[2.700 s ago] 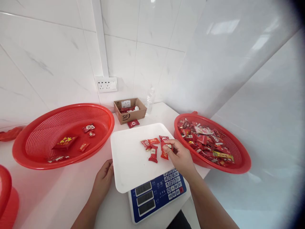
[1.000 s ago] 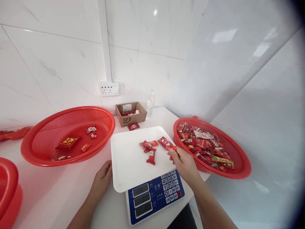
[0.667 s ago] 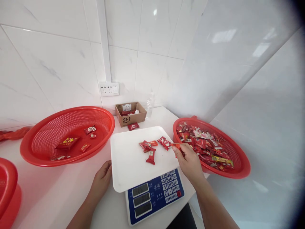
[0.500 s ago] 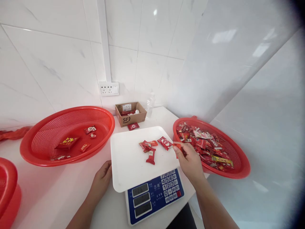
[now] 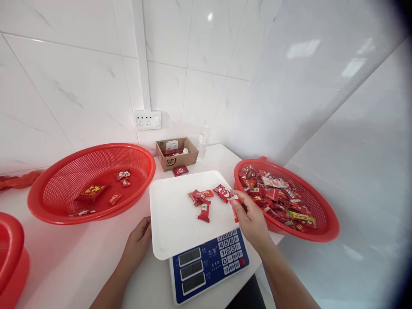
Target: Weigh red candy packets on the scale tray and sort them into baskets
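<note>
My right hand (image 5: 252, 219) pinches a small red snack packet (image 5: 235, 210) over the right side of the white scale tray (image 5: 170, 231). Just beyond its fingertips lies a red packet with white print (image 5: 222, 193) on the tray. Several other wrapped pieces sit near the tray's middle, among them an upright-lying red packet (image 5: 204, 211). My left hand (image 5: 140, 240) rests at the tray's left edge, low by the table; its fingertips are hidden behind the rim. The scale's blue panel (image 5: 212, 266) with keys and displays faces me.
A red basket (image 5: 328, 219) full of wrapped snacks stands at the right. Another red basket (image 5: 48, 180) at the left holds several packets. Behind are a cardboard box (image 5: 189, 156), a red packet (image 5: 180, 171) and a clear bottle (image 5: 203, 141). Part of another red basket (image 5: 13, 257) shows at lower left.
My right hand has moved slightly left with the red packet, from the tray's right edge to over the tray. The left hand has stayed in place.
</note>
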Action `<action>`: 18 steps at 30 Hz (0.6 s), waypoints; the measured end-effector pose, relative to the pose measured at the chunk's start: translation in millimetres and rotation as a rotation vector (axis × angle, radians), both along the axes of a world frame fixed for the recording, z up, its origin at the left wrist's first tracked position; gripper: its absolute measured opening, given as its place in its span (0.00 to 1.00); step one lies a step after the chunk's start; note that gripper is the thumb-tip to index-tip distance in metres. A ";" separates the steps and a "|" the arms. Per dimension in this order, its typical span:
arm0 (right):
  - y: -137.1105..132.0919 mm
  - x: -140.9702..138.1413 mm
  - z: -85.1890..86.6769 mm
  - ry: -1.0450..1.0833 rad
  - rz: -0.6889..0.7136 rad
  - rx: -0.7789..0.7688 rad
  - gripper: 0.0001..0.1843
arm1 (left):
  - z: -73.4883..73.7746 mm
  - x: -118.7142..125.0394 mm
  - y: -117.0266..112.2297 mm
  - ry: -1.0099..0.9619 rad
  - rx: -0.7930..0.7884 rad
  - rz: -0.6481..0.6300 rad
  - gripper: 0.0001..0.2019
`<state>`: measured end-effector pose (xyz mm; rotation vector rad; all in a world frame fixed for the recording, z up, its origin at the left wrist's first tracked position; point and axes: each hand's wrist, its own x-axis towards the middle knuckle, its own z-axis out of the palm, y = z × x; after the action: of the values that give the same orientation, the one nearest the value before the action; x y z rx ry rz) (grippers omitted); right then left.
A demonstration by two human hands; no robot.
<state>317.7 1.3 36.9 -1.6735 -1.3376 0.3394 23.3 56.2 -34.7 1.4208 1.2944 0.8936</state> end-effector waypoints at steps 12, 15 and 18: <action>19.8 -4.1 -6.6 -0.403 0.064 -0.034 0.24 | -2.9 -0.1 0.4 -0.048 -0.010 -0.003 0.20; 29.3 3.2 -8.2 -0.480 -0.027 -0.051 0.22 | -5.0 -0.3 1.0 -0.049 -0.019 -0.009 0.20; 37.3 7.3 -6.7 -0.462 -0.004 -0.113 0.20 | -4.7 0.2 1.0 -0.055 -0.024 -0.007 0.20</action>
<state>325.0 38.7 30.2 -1.9243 -1.6730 0.0215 23.5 57.2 -39.3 1.3725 1.2542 0.9040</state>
